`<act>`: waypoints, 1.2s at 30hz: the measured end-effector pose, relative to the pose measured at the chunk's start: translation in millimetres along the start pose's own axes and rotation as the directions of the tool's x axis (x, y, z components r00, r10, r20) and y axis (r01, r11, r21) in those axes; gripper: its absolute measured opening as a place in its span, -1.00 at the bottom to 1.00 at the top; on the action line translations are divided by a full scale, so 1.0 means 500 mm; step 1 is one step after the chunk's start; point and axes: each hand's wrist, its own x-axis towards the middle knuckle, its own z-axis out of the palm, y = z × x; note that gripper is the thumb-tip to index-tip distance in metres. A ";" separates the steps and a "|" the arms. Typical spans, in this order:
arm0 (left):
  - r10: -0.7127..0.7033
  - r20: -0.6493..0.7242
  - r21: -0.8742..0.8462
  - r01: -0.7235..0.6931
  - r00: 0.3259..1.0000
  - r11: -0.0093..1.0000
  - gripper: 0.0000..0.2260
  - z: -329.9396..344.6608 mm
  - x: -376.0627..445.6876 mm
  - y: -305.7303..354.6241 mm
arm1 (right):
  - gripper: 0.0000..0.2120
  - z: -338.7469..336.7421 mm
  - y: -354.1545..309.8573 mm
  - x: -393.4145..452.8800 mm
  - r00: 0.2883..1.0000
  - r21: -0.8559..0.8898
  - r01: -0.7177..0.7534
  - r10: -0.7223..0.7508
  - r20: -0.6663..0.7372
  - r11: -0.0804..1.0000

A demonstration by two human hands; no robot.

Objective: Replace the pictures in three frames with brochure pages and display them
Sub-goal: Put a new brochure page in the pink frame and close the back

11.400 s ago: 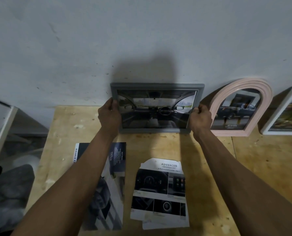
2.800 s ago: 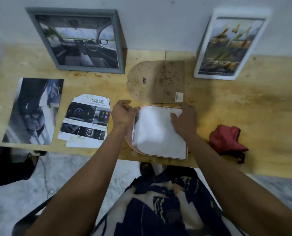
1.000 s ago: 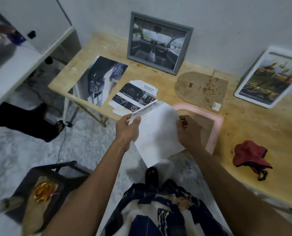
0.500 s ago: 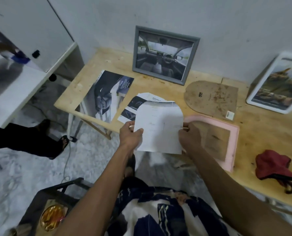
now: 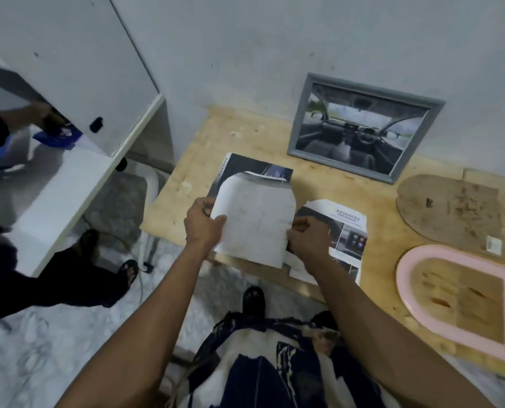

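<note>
Pale grey wall (image 5: 275,39), matt and lightly scuffed, behind a bare plywood table (image 5: 245,136) with a blotchy, stained top. White cabinet (image 5: 68,54) at left, smooth panels, small black knob. Marbled grey floor (image 5: 24,348) below.

Grey rectangular frame (image 5: 363,125) propped upright against the wall, showing a car-interior print. Pink arched frame (image 5: 457,301) lying flat near the table's front right edge, empty, wood grain visible through the opening. Arched brown backing board (image 5: 448,207), speckled and worn, flat between the two frames, small white tag at its corner.

Dark glossy brochure (image 5: 257,166) flat on the table, largely covered; spine lettering too blurred to read. Cut brochure page (image 5: 345,228) beside it, headed "ADVANCED", with small dashboard pictures.

Arch-topped paper cutout (image 5: 254,219), white blank side up, slightly creased, held above the dark brochure at the table's front edge. Left hand (image 5: 201,225) gripping the cutout's left edge, thumb on top, fingers curled beneath. Right hand (image 5: 307,240) pinching the lower right edge, fingers bunched tight. Both forearms extended forward, roughly parallel.
</note>
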 end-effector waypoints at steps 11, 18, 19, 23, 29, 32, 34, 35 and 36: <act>-0.025 0.150 0.173 -0.002 0.988 0.985 -0.67 -0.007 0.162 -0.026 | -0.75 0.128 -0.058 0.082 0.989 -0.173 -0.109 0.088 -0.121 0.979; -0.052 0.192 0.365 -0.022 0.980 0.931 -0.64 0.011 0.190 -0.065 | -0.69 0.145 -0.053 0.094 0.984 -0.275 -0.143 0.106 -0.144 0.951; -0.055 0.193 0.391 -0.026 0.980 0.920 -0.63 0.014 0.194 -0.073 | -0.70 0.144 -0.053 0.096 0.984 -0.279 -0.144 0.106 -0.147 0.949; -0.057 0.184 0.443 -0.030 0.981 0.896 -0.62 0.023 0.188 -0.068 | -0.82 0.139 -0.055 0.090 0.978 -0.200 -0.172 0.142 -0.156 0.965; 0.054 0.224 0.373 -0.136 0.973 0.918 -0.59 0.080 0.122 -0.008 | -0.79 0.050 -0.026 0.064 0.950 -0.181 -0.215 0.163 -0.265 0.960; 0.098 0.361 0.310 -0.219 0.927 0.925 -0.65 0.141 0.068 0.021 | -0.69 -0.027 0.011 0.043 0.911 -0.229 -0.285 0.189 -0.366 0.931; 0.113 0.452 0.281 -0.261 0.885 0.923 -0.70 0.180 0.027 0.039 | -0.67 -0.073 0.038 0.029 0.878 -0.227 -0.323 0.201 -0.434 0.919; 0.120 0.495 0.270 -0.283 0.861 0.920 -0.72 0.199 0.008 0.046 | -0.63 -0.095 0.051 0.022 0.864 -0.225 -0.342 0.211 -0.458 0.912; 0.103 0.539 0.272 -0.288 0.836 0.918 -0.72 0.217 -0.010 0.052 | -0.60 -0.115 0.067 0.016 0.855 -0.220 -0.358 0.224 -0.468 0.908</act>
